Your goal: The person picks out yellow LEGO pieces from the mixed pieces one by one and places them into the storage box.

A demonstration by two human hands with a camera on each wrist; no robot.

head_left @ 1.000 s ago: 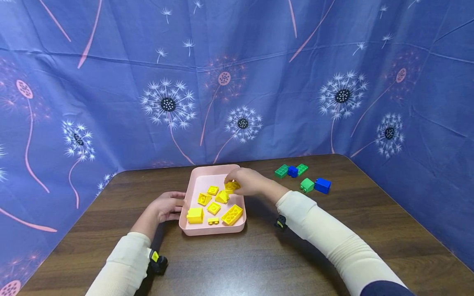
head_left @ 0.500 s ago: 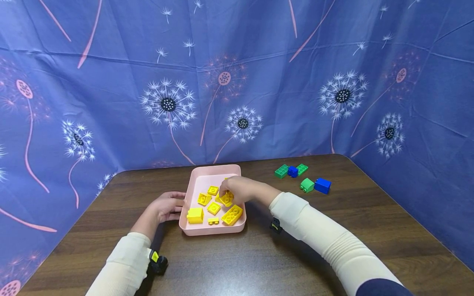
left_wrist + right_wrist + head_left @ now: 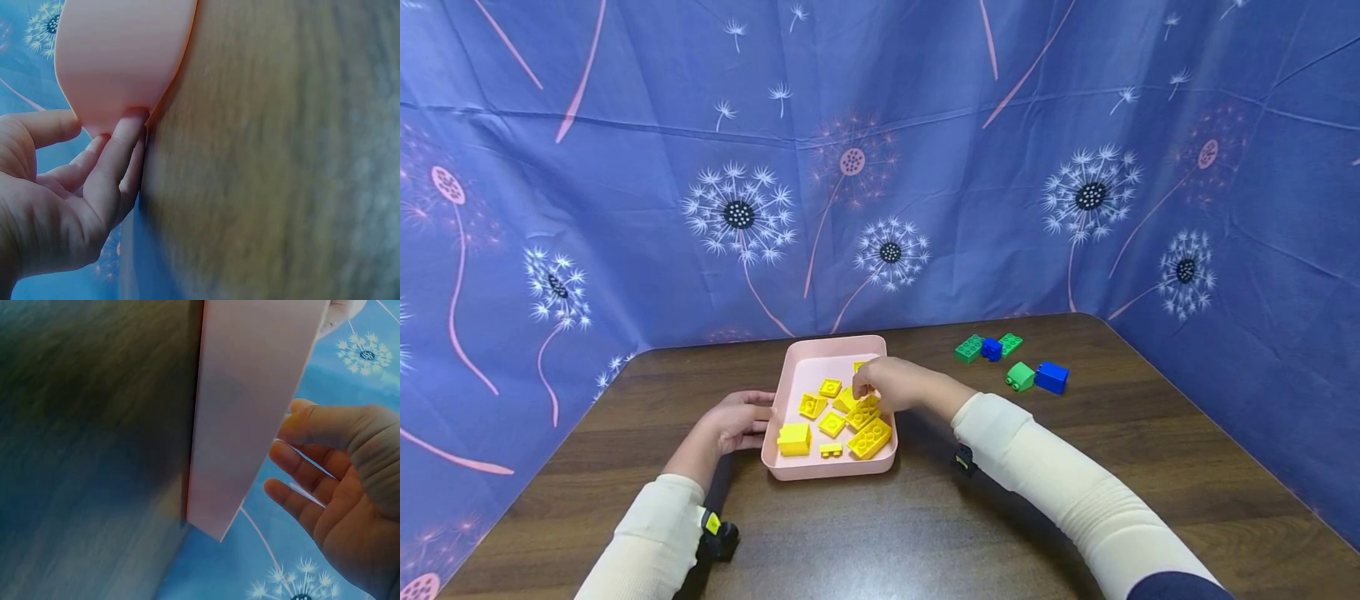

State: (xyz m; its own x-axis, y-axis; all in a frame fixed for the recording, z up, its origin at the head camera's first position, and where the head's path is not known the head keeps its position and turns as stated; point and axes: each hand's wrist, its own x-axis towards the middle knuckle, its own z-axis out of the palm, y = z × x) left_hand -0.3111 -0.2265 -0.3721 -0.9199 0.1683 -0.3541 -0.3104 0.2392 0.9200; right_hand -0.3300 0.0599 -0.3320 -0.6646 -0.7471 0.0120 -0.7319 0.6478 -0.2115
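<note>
A shallow pink tray holds several yellow toy building bricks, among them a slanted brick, a long brick and a block. Left of the tray, my left hand touches its outer wall with extended fingers, which the left wrist view confirms. My right hand reaches over the right rim, its fingertips just above a studded brick beside the long one. From the right wrist side, the pink wall hides the bricks, and the loosely bent fingers show no brick between them.
Green and blue bricks lie apart at the back right: a dark green one, a small blue one, a light green one and a larger blue one. A patterned blue cloth hangs behind the wooden table.
My right hand has brought a studded yellow brick toward the tray's near side, let it go beside the long brick, and drawn slightly up and right. My left hand stays put.
</note>
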